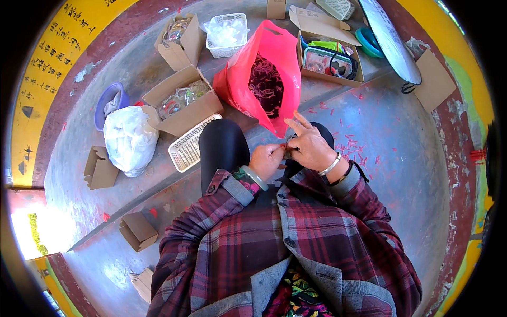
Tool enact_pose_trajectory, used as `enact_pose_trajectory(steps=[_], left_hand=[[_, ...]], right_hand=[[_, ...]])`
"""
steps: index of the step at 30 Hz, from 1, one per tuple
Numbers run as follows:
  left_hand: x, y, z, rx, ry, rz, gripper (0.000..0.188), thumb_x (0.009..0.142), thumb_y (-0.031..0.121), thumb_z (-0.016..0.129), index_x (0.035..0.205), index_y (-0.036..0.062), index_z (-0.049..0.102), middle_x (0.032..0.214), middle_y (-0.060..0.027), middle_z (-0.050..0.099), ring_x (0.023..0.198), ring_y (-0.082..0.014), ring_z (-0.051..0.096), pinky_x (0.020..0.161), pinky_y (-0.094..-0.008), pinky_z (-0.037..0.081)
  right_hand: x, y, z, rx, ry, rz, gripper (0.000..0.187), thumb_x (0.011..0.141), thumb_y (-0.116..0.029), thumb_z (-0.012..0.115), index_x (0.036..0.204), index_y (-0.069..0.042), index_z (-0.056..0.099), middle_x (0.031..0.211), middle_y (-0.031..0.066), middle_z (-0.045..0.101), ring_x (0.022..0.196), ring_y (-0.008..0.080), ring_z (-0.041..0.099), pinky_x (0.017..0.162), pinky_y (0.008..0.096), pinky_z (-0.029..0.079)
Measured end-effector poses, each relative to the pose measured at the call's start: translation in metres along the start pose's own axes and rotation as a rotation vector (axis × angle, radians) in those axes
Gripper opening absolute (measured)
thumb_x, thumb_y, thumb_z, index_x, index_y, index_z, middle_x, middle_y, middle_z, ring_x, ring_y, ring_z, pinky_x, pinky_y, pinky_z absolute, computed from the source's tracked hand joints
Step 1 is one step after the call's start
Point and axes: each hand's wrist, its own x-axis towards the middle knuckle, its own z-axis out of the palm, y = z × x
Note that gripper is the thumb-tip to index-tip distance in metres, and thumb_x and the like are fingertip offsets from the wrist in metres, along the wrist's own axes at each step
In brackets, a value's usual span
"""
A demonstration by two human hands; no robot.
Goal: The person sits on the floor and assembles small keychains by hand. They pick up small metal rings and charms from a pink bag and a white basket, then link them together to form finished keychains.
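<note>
In the head view the person sits on a grey concrete floor (401,158), knees drawn up, with both hands brought together just above the lap. The left hand (265,160) is curled with its fingertips pinched on a small dark piece (288,151), and the right hand (309,145) meets it from the other side, thumb and lower fingers closed on the same piece while two fingers stick out straight toward the bag. The piece is too small and too covered to tell exactly what it is; it looks like one of the dark, thin loops heaped in the pink plastic bag (274,58), which stands open just beyond the hands. Judging by that heap, such a loop should be light, soft and springy, not fragile but easy to lose, so a fingertip pinch at two points suits it better than a full grip. To the left lie a white slotted basket (186,149), an open cardboard box (182,100) of clear packets and a tied white bag (129,138). Farther off sit another open box (328,58) holding colourful items and a white basket of clear wrappers (227,34). Red scraps (351,145) dot the floor to the right.
</note>
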Motion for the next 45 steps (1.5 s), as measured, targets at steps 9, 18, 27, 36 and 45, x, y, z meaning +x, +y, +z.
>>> enact_pose_trajectory(steps=[9, 18, 27, 36, 45], left_hand=[[-0.003, 0.008, 0.001, -0.22, -0.005, -0.071, 0.031, 0.093, 0.021, 0.042, 0.106, -0.0022, 0.058, 0.092, -0.0096, 0.063, 0.084, -0.0166, 0.062, 0.07, -0.0301, 0.053], [-0.006, 0.016, 0.001, -0.349, -0.087, -0.117, 0.028, 0.092, 0.017, 0.047, 0.112, -0.0016, 0.055, 0.1, -0.0089, 0.061, 0.087, -0.0163, 0.062, 0.078, -0.0278, 0.051], [0.003, -0.003, -0.009, -0.338, -0.175, -0.114, 0.028, 0.086, 0.013, 0.058, 0.112, 0.0014, 0.056, 0.101, -0.0051, 0.061, 0.095, -0.0139, 0.059, 0.083, -0.0276, 0.048], [-0.001, 0.008, -0.005, -0.237, -0.12, -0.104, 0.026, 0.085, 0.013, 0.059, 0.11, 0.0036, 0.057, 0.096, -0.0037, 0.063, 0.088, -0.0112, 0.06, 0.076, -0.026, 0.05], [-0.005, 0.012, -0.003, 0.298, -0.061, 0.095, 0.033, 0.08, 0.002, 0.061, 0.109, -0.0014, 0.048, 0.077, -0.0078, 0.063, 0.071, -0.0112, 0.061, 0.065, -0.0258, 0.051]], right_hand=[[0.002, 0.006, 0.002, 0.281, -0.031, 0.147, 0.011, 0.062, -0.014, 0.065, 0.073, -0.011, 0.069, 0.118, 0.0221, 0.052, 0.12, 0.0402, 0.04, 0.104, 0.0426, 0.03], [0.001, 0.006, 0.008, 0.125, 0.088, 0.132, 0.009, 0.059, -0.009, 0.067, 0.068, -0.008, 0.067, 0.119, 0.0204, 0.052, 0.119, 0.0415, 0.041, 0.101, 0.0426, 0.033], [0.0, 0.014, 0.008, 0.247, 0.063, 0.143, 0.01, 0.065, -0.014, 0.065, 0.073, -0.01, 0.067, 0.123, 0.0239, 0.049, 0.123, 0.0412, 0.037, 0.098, 0.0419, 0.036], [0.002, 0.01, 0.005, 0.647, 0.091, 0.417, 0.026, 0.068, -0.003, 0.069, 0.091, -0.002, 0.058, 0.097, 0.0084, 0.061, 0.091, 0.0137, 0.057, 0.078, 0.0291, 0.047], [-0.002, 0.022, 0.005, 1.048, -0.303, 0.488, 0.017, 0.073, -0.004, 0.066, 0.088, 0.003, 0.061, 0.078, 0.0034, 0.063, 0.072, 0.0088, 0.058, 0.068, 0.0223, 0.047]])
